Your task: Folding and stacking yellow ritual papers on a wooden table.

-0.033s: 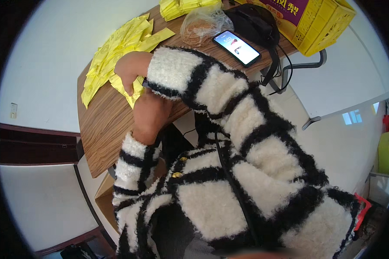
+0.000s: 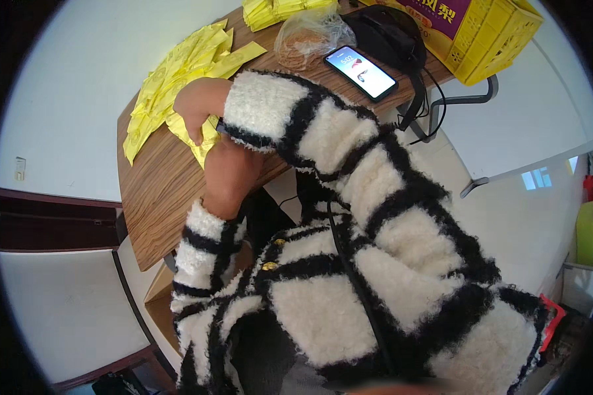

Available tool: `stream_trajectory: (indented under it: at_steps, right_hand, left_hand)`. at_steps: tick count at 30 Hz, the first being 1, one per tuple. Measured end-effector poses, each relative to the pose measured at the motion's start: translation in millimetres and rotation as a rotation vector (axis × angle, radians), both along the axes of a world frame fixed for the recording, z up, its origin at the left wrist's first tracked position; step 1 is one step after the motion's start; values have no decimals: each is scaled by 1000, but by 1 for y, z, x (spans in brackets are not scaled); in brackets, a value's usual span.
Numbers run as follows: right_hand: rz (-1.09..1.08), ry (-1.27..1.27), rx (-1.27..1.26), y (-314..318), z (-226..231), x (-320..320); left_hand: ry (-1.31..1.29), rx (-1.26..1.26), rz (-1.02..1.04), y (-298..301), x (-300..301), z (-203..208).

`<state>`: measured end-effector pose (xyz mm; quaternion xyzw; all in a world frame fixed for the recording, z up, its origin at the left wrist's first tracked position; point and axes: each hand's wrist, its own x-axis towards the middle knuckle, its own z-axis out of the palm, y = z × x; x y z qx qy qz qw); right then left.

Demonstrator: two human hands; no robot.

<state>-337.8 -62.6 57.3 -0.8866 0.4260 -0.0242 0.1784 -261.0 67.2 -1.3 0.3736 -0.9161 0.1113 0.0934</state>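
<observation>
My right arm, in a fluffy black-and-white sleeve, crosses to the left over the table. My right hand (image 2: pixel 201 107) bends down over flat yellow packets (image 2: pixel 178 85). Its visible finger is extended downward; nothing shows in its grasp, and the other fingers are mostly hidden. Below it, my left hand (image 2: pixel 232 170) reaches up from the table's near edge, with its fingers hidden under the right cuff and hand. A yellow packet lies just beside it. A small dark edge (image 2: pixel 221 125) shows at the right cuff; what it is I cannot make out.
On the wood-grain table (image 2: pixel 155 204) are a lit phone (image 2: pixel 361 71), a clear bag of round brownish items (image 2: pixel 306 43), a stack of yellow packets (image 2: pixel 270 14) and a black bag (image 2: pixel 389 36) with its strap hanging down. A yellow crate (image 2: pixel 497 43) stands at the far right.
</observation>
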Motion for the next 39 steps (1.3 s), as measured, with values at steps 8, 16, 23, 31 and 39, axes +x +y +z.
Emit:
stream_trajectory:
  at_steps: [8, 16, 23, 31, 39]
  right_hand:
    - [-13, -37, -63, 15, 8, -4]
    - [-218, -384, -83, 36, -9, -35]
    - [-288, -541, -90, 38, -26, -44]
    - [-268, -583, -11, 38, -23, -45]
    - [-286, -707, 37, 41, -31, -43]
  left_hand:
    - [-83, -45, -75, -5, -3, -15]
    - [-2, 316, 117, 16, 34, 25]
    - [372, 584, 59, 9, 50, 38]
    - [229, 135, -162, -2, 56, 47]
    - [179, 106, -356, -22, 73, 52]
